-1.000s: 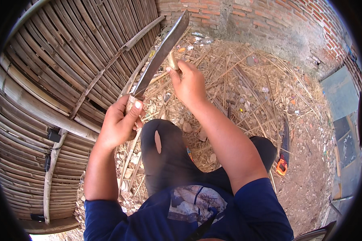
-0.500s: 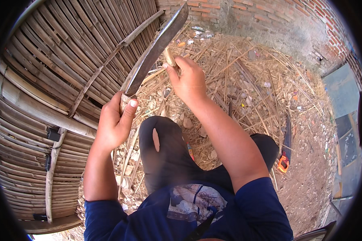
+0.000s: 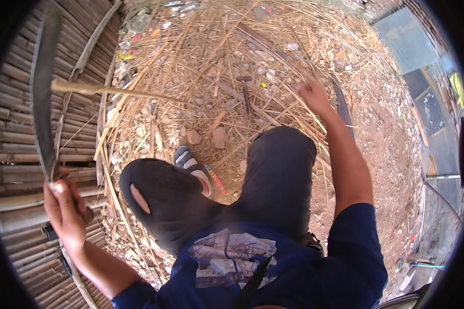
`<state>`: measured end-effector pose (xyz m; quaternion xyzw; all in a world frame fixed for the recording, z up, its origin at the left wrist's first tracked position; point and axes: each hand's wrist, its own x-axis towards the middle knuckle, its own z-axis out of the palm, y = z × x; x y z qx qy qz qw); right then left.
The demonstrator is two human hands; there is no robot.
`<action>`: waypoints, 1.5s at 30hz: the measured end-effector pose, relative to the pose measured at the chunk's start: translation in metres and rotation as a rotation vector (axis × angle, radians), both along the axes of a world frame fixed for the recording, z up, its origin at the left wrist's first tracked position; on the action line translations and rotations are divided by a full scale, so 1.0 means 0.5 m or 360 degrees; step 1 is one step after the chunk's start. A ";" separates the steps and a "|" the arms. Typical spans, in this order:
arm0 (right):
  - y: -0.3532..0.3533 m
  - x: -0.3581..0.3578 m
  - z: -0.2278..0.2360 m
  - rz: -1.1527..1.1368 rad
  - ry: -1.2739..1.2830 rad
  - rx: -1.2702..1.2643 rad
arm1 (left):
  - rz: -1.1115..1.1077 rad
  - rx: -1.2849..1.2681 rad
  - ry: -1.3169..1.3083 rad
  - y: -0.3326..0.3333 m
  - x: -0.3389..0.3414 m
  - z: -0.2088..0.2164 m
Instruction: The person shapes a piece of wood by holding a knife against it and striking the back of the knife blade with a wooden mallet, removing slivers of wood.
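My left hand (image 3: 67, 208) is closed round the handle of a machete (image 3: 45, 98), whose long dark blade points up at the far left. A pale wooden stick (image 3: 108, 91) runs sideways from the blade's right edge, over the littered ground. Whether it is lodged in the blade, loose in the air or lying behind it, I cannot tell. My right hand (image 3: 314, 97) is away to the right, over the debris, smeared by motion. Its fingers look curled, but nothing in them can be made out. Near it a dark saw blade (image 3: 341, 105) lies partly behind my forearm.
A bamboo slat wall (image 3: 15, 149) rises close on the left. Dry straw, splinters and stones cover the ground (image 3: 206, 67). A hammer (image 3: 245, 92) lies ahead of my knees, and a colourful wrapper (image 3: 214, 177) beside my sandalled foot (image 3: 191, 164). Grey panels (image 3: 407, 41) stand at right.
My left hand has moved left and down with the machete. My right hand has left the stick and swung far right. The whole view has shifted, showing more ground and my foot.
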<state>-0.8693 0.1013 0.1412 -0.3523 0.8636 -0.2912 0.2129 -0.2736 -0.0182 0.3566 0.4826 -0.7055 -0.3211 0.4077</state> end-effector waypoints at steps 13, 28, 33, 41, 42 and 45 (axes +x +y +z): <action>-0.223 0.104 -0.296 0.0821 -0.0634 0.0385 | 0.0109 -0.0097 -0.0081 -0.023 -0.064 0.022; -0.208 0.091 -0.368 0.0280 -0.0054 -0.0044 | 0.0099 -0.0128 -0.0085 -0.017 -0.077 0.030; -0.174 0.024 -0.252 0.0235 0.0147 0.0053 | 0.0164 -0.0060 -0.0014 -0.016 -0.123 0.056; -0.051 0.061 -0.325 0.0408 0.0372 0.0382 | 0.0184 -0.0047 -0.0268 -0.009 -0.112 0.090; -0.055 0.059 -0.343 0.0367 0.0294 0.0431 | 0.0175 -0.0091 -0.0278 -0.006 -0.109 0.093; -0.050 0.053 -0.365 0.0216 0.0198 0.0547 | 0.0098 -0.0218 -0.0307 -0.014 -0.111 0.081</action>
